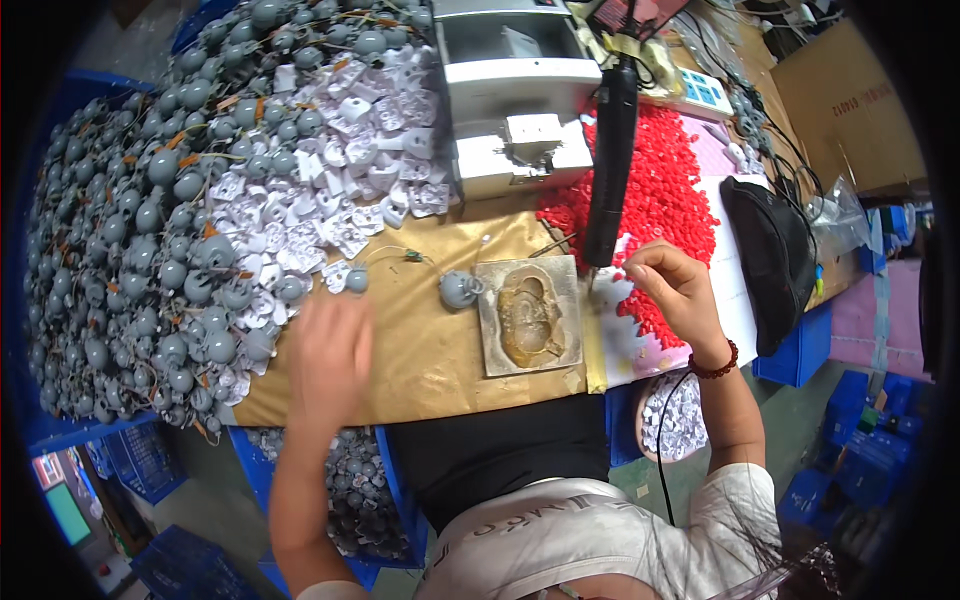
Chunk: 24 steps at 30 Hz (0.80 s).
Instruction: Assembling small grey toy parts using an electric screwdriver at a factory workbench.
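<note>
My left hand (330, 355) is smeared by motion over the gold-brown table covering, beside the heap of white plastic parts (375, 120). Just beyond its fingers lies a small grey ball (357, 280), joined by a thin wire to a larger grey round part (459, 289). That larger part rests against the left edge of a square metal fixture (530, 315) with a moulded hollow. My right hand (675, 290) is pinched closed at the edge of the red parts pile (665, 190); whatever its fingertips hold is too small to make out. Close by, a black electric screwdriver (612, 165) hangs tip down.
Grey wired balls (140, 240) are heaped across the left side. A white and grey machine (520, 90) stands at the back. To the right lie a black pouch (770, 260) and a cardboard box (850, 100). Below the table edge is a blue bin (400, 490) of grey parts.
</note>
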Available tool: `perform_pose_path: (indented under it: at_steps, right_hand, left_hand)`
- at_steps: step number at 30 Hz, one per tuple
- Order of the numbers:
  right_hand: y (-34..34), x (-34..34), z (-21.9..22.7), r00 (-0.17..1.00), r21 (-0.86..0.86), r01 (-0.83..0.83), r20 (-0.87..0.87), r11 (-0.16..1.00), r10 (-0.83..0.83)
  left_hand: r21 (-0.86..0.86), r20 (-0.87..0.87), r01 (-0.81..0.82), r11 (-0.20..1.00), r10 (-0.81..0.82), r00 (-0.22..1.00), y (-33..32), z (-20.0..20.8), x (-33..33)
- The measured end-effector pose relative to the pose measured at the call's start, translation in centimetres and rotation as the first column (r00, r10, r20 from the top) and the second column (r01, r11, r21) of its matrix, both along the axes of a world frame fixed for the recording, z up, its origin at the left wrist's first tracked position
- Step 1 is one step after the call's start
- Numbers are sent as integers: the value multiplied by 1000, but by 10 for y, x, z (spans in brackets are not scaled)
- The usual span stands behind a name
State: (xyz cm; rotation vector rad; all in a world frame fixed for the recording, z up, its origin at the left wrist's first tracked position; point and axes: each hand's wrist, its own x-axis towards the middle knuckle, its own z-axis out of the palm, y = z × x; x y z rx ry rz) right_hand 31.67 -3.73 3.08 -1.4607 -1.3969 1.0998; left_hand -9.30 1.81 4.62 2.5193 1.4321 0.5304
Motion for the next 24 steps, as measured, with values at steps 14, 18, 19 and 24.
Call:
perform_pose_path:
  at_steps: [14, 18, 19, 24]
  right_hand:
    - [-30, 14, -12, 384, 20, -637, 875, 770, 294]
    - [-25, 13, -16, 378, 51, -669, 883, 741, 280]
    - [-23, 12, -17, 381, 56, -674, 881, 737, 281]
    - [-16, 13, -18, 483, 119, -641, 831, 758, 277]
  left_hand:
    - [32, 177, -106, 994, 98, 979, 52, -4, 32]
    - [-331, 187, -204, 921, 276, 943, -16, -27, 14]
    - [-350, 133, -230, 908, 291, 947, -30, -43, 7]
    - [-181, 13, -43, 983, 47, 999, -52, -53, -6]
